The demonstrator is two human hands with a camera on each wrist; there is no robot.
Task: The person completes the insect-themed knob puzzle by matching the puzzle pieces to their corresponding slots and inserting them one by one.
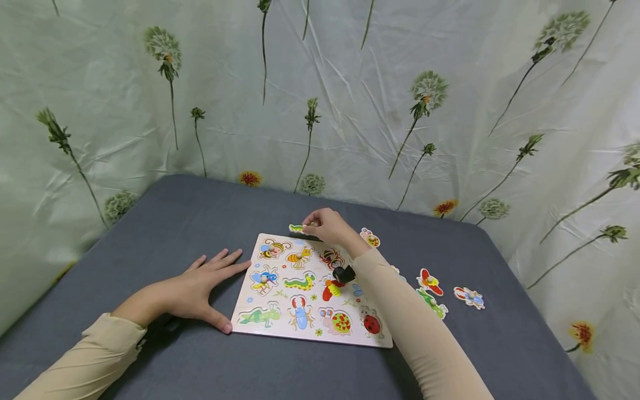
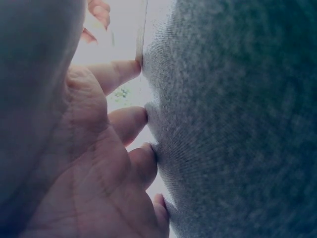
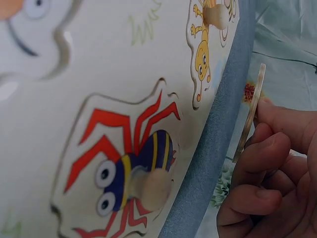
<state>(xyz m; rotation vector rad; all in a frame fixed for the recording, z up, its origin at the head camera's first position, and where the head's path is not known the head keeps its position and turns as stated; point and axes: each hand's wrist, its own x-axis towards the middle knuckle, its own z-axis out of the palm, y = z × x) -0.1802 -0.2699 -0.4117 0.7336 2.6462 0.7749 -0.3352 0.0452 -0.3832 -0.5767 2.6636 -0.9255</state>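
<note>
My right hand (image 1: 327, 226) pinches a green caterpillar puzzle piece (image 1: 296, 228) just beyond the board's far edge. In the right wrist view, the caterpillar piece (image 3: 250, 114) stands edge-on between thumb and fingers. Under that arm lies a pale insect puzzle board (image 1: 360, 340), its right part hidden by the sleeve. Fingers spread, my left hand (image 1: 197, 289) rests on the table, with thumb and index finger touching the board's left edge. Knobbed pieces sit in the board, among them a spider (image 3: 119, 168) and an ant (image 1: 299, 257). A printed caterpillar recess (image 1: 300, 281) lies mid-board.
Right of the board lie loose pieces: a snail (image 1: 370, 238), a red-winged insect (image 1: 430, 281), a green grasshopper (image 1: 434, 303) touching it, and a blue beetle (image 1: 470, 297). Another is partly behind the right arm. A flower-printed curtain (image 1: 350, 122) hangs behind the grey table (image 1: 195, 216).
</note>
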